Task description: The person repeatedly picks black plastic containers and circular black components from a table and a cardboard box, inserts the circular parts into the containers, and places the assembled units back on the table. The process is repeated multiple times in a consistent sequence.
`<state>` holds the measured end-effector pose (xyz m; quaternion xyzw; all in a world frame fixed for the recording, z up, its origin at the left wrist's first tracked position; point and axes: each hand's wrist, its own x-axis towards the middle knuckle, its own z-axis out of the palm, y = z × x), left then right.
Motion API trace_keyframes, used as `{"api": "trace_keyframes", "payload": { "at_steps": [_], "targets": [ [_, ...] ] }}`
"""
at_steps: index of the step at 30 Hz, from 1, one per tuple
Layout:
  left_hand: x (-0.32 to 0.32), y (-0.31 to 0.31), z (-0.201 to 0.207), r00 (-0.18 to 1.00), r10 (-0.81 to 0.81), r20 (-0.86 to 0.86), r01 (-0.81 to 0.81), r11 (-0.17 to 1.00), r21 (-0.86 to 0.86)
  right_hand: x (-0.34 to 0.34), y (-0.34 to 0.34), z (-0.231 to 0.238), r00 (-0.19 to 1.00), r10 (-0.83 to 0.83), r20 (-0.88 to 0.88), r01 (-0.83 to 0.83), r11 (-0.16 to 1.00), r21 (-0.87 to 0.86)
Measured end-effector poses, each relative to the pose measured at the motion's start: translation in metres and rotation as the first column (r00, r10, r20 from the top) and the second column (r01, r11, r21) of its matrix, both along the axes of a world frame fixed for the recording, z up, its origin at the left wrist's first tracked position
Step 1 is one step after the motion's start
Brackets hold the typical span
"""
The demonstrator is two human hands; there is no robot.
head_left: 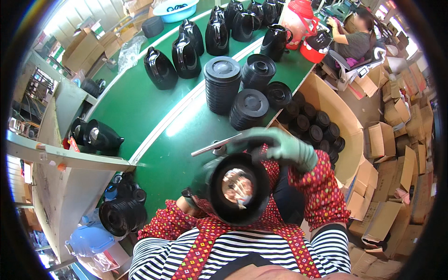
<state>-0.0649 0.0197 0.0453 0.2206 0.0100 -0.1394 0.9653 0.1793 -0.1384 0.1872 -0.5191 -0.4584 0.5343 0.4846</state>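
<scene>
In front of my chest, a black jug (240,189) is tipped so that its round mouth and shiny, mirror-like inside face up toward me. My left hand (188,202) supports it from the left side, its fingers mostly hidden behind the jug. My right hand (289,148), in a pale green glove, is at the jug's far right rim. Motion smears its fingers, so I cannot make out whether they grip anything. Just beyond the jug, a slim metal rod (215,145) slants over the green table (170,163); what it belongs to is unclear.
Stacked black lids (222,84) stand on the table, with several black jugs (186,57) behind them. An open carton (347,156) of black round parts is at my right. A red-and-white jug (297,25) stands far off, near a seated person (357,39). Cartons (382,140) cover the right.
</scene>
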Motion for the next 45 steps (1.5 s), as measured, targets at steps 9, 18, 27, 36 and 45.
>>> {"api": "trace_keyframes", "payload": {
  "at_steps": [9,18,27,36,45],
  "targets": [
    [-0.016,0.062,-0.006,0.949,0.311,-0.051,-0.313,0.948,-0.06,0.088,0.074,-0.127,0.084,-0.088,0.993,0.5,0.865,0.034],
    [0.015,0.029,-0.019,0.975,0.216,0.058,-0.213,0.976,-0.051,0.001,-0.007,-0.037,0.395,-0.628,0.671,0.406,0.774,0.486],
    [0.034,-0.022,-0.016,0.779,-0.074,0.622,-0.611,0.129,0.781,-0.095,-0.136,0.005,0.433,-0.678,0.594,0.53,0.724,0.441],
    [0.047,-0.058,0.032,0.88,-0.214,0.424,-0.217,0.613,0.759,-0.112,-0.185,-0.012,0.404,-0.749,0.525,0.462,0.662,0.59],
    [0.047,-0.046,0.069,0.818,0.037,0.574,-0.534,0.422,0.733,-0.125,-0.186,-0.051,0.508,-0.861,0.019,0.789,0.474,0.39]
  ]
}}
